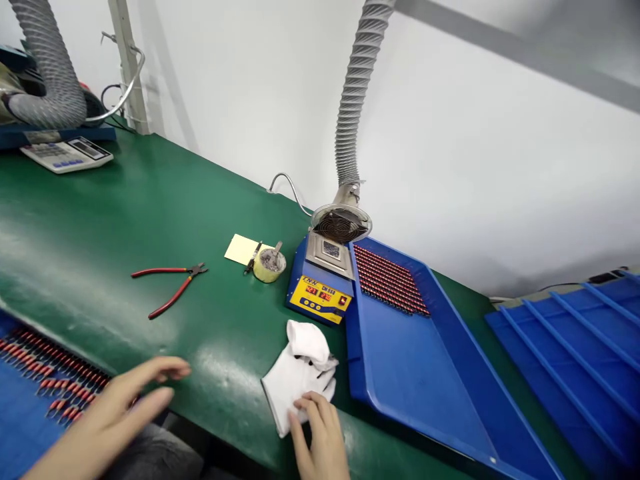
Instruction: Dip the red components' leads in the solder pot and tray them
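My left hand (pixel 117 413) is at the lower left, over the table's front edge beside many small red and black parts (pixel 65 387). Its thumb and fingers are apart and hold nothing. At the bottom centre, my right hand (pixel 320 433) touches the lower right part of a white cloth glove (pixel 295 380) with its fingertips; the fingers are bent and spread, not closed round it. The glove lies crumpled on the green table (pixel 220 347), in front of a blue and yellow heating unit (pixel 320 293) with red digits.
Red-handled cutters (pixel 183 273) lie open left of a yellow roll (pixel 270 265), a pen (pixel 253 259) and a paper pad (pixel 243 249). A blue tray (pixel 420 360) with rows of parts stands right. Above the unit hangs a duct (pixel 355 93). A calculator (pixel 67 155) lies back left.
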Available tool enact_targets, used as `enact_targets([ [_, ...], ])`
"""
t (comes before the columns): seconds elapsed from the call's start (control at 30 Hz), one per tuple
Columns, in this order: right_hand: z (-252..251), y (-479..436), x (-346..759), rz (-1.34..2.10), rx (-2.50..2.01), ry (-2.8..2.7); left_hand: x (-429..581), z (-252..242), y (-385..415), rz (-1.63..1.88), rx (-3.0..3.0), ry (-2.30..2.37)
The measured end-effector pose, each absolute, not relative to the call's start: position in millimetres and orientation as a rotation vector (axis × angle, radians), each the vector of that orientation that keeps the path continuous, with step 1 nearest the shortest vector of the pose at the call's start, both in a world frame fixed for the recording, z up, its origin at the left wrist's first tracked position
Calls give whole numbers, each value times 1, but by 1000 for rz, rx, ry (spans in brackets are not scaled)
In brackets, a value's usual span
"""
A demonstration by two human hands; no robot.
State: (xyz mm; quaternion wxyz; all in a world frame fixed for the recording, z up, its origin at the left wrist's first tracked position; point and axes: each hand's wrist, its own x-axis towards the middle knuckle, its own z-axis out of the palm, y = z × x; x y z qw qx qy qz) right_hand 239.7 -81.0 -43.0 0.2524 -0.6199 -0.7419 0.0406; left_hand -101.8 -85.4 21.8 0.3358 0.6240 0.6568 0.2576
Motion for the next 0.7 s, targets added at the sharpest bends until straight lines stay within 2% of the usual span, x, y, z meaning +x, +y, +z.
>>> enact_targets([
  [0.07, -46, -82, 228, 122, -1671, -1988, -64, 41, -50, 382, 1923, 1384],
  [0.13, -50, -83, 223, 111, -1669, -1952, -24, 51, -17, 234, 2177, 1215],
  [0.37, -67, -96, 230, -34, -1605, -1916, 59, 39, 35, 183, 2472, 1176],
  [0.5, -68, -105, 227, -223, -1617, -1947, 34, 29, 2, 215, 2519, 1315],
  [0.6, -61, -105, 219, -250, -1704, -1865, -24, -8, -51, 521, 2472, 1514],
  [0.7, -53, -104, 214, -291, -1741, -1830, -87, -57, -111, 808, 2076, 1959],
])
